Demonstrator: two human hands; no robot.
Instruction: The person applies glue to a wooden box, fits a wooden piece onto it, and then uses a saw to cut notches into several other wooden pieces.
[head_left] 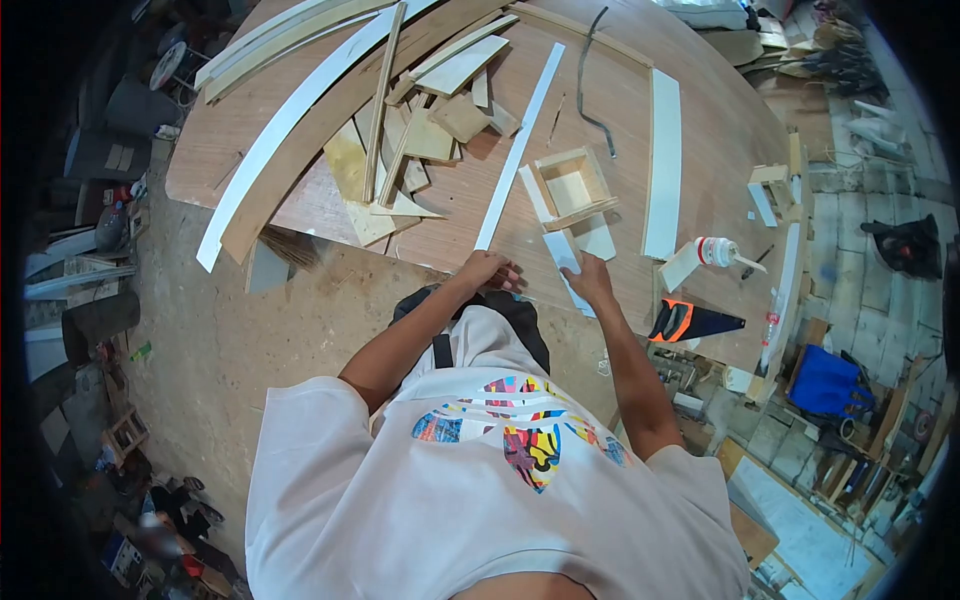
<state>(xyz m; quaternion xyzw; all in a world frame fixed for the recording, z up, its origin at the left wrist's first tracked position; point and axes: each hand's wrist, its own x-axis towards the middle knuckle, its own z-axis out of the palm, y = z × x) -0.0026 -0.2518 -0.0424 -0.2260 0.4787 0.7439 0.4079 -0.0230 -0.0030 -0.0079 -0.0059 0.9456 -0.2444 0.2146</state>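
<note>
At the table's near edge my left hand (488, 270) is by the lower end of a long narrow white strip (522, 145); its fingers are partly curled, and whether they grip the strip is unclear. To the right, my right hand (590, 277) is closed on a white board (563, 255) that reaches over the table edge. A small open wooden box (573, 182) rests by the upper part of that board, with another white piece (597, 238) beneath it.
On the table (620, 120) lie a scrap wood pile (430, 130), long curved boards (300, 110), a bent dark rod (583, 85), a wide white board (664, 165), a glue bottle (716, 252) and a handsaw (695, 321). A second small box (770, 190) stands at the right edge.
</note>
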